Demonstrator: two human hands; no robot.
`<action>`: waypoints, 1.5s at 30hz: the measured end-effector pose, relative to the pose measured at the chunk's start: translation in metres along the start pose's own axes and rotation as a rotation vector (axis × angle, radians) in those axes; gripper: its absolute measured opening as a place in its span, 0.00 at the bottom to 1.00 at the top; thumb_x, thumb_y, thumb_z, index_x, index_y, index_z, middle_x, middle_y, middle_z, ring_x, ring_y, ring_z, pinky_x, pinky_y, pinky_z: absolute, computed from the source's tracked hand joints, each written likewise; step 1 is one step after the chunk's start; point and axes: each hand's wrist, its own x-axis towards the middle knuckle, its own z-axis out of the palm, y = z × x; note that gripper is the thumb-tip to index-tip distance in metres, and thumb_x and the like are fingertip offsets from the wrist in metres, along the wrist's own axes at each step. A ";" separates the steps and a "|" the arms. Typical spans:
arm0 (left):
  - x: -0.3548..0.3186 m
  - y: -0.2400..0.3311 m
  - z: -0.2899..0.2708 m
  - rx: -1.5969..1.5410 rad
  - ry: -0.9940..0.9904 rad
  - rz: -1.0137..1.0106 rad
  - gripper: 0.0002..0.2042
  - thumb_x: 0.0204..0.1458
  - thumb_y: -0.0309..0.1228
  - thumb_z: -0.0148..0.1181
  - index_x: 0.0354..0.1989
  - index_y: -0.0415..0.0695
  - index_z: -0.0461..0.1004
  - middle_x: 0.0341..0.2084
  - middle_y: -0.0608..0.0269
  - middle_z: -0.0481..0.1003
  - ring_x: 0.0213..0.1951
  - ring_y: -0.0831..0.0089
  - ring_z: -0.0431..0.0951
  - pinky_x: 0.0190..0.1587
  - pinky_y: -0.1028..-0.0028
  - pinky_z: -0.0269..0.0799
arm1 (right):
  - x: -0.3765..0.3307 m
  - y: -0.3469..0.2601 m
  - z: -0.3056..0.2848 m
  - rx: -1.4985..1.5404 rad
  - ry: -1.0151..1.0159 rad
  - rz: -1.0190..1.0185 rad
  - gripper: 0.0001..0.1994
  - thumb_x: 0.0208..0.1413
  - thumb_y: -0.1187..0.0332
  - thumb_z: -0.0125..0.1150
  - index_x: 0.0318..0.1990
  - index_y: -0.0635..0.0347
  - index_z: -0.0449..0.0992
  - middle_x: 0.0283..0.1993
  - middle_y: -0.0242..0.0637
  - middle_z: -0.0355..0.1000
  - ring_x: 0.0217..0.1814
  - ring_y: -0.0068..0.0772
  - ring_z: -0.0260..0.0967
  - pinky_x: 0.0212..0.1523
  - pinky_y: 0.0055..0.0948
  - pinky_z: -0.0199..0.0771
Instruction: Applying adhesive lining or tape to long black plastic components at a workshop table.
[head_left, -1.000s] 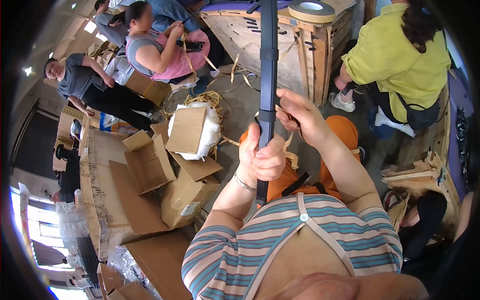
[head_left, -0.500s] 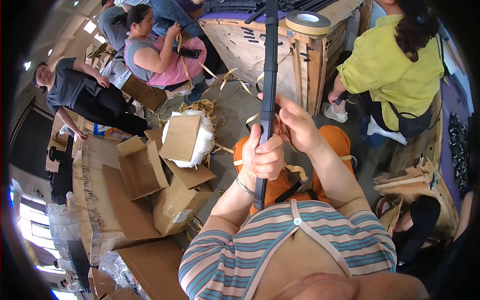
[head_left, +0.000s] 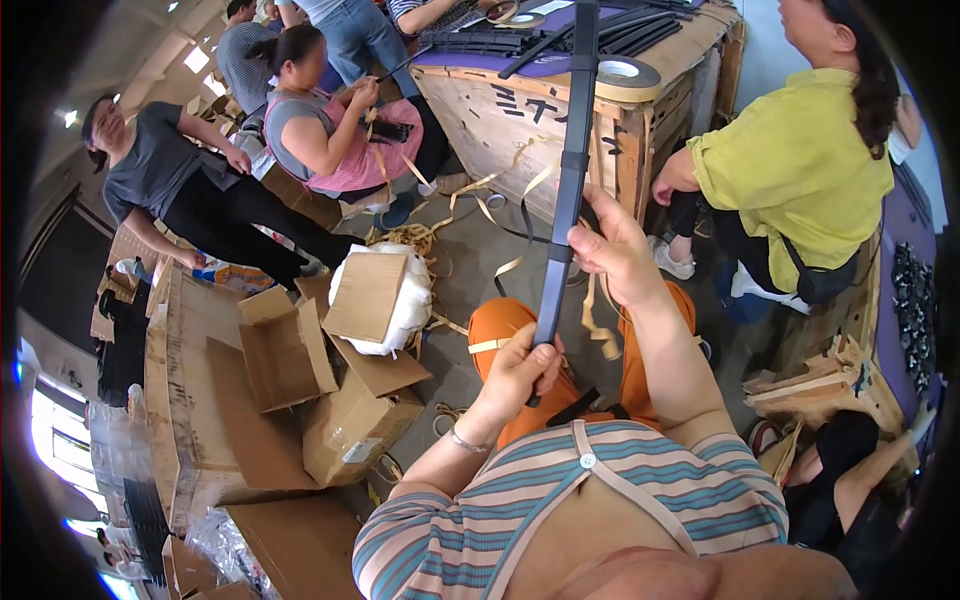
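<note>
A long, slim black bar (head_left: pixel 575 150) with darker bands around it stands upright and slightly tilted before me. Its lower end is in the closed fingers of my left hand (head_left: pixel 522 372). Higher up, my right hand (head_left: pixel 618 250) grips the bar from the right side, thumb across its front and fingers partly hidden behind it. A thin dark strip loops out to the left near my right hand. Below that hand dangles a crinkled tan strip (head_left: pixel 598 325); I cannot tell whether it is attached to the bar.
Ahead stands a wooden crate (head_left: pixel 530 115) bearing a tape roll (head_left: pixel 628 78) and a pile of black strips (head_left: pixel 640 32). A white bundle topped with cardboard (head_left: pixel 366 292) and open cartons (head_left: pixel 285 350) lie to the left. Co-workers sit at left and right; another stands farther left.
My left hand has slid down to the bar's lower end, apart from my right hand. The bar leans more to the right at its top. The seated person at right has turned their head.
</note>
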 end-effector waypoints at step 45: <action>0.020 0.021 0.025 0.296 0.469 0.101 0.05 0.45 0.23 0.58 0.22 0.42 0.68 0.12 0.75 0.65 0.14 0.88 0.62 0.16 0.86 0.55 | -0.051 0.001 -0.024 -0.612 -0.085 0.017 0.07 0.50 0.71 0.58 0.35 0.62 0.70 0.39 0.31 0.67 0.42 0.22 0.65 0.43 0.21 0.65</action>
